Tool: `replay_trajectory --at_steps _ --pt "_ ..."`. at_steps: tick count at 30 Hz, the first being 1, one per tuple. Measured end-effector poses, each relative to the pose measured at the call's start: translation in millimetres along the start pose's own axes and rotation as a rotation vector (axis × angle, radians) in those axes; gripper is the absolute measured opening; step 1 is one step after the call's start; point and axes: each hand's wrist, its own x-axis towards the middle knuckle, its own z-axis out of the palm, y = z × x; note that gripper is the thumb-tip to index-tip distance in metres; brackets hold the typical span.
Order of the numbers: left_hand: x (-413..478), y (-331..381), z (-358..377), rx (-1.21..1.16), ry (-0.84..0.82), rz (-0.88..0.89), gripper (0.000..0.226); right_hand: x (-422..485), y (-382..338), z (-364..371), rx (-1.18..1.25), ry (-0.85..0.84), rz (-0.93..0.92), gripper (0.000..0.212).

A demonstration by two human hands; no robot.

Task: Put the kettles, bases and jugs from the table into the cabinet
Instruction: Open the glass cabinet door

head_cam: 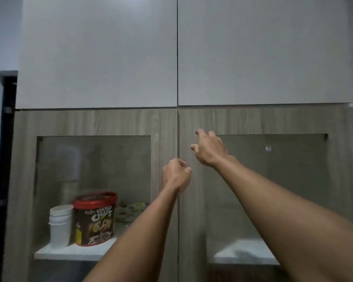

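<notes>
A wood-grain cabinet fills the view, with two glass-paned doors, the left door (165, 127) and the right door (192, 123), both closed. My left hand (176, 173) is curled at the inner edge of the left door, near the centre seam; whether it grips the edge I cannot tell. My right hand (209, 149) is higher, fingers spread, reaching at the inner frame of the right door. Neither hand holds an object. No kettles, bases or jugs are in view.
Behind the left glass, a white shelf (69, 252) carries a stack of white cups (60, 224), a red-lidded Choco Chips tub (95, 218) and a patterned item (130, 210). Two plain grey upper doors (177, 51) sit above. A dark doorway (7, 139) lies far left.
</notes>
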Motion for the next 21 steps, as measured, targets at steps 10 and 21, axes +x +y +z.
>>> replay_trajectory --at_steps 10,21 --pt "68.4 -4.2 27.9 -0.006 0.190 0.026 0.016 107.4 -11.5 22.3 -0.022 0.052 0.002 0.077" --pt "40.5 11.5 7.8 -0.099 0.190 0.055 0.050 82.5 -27.2 -5.2 0.195 0.107 0.010 0.067"
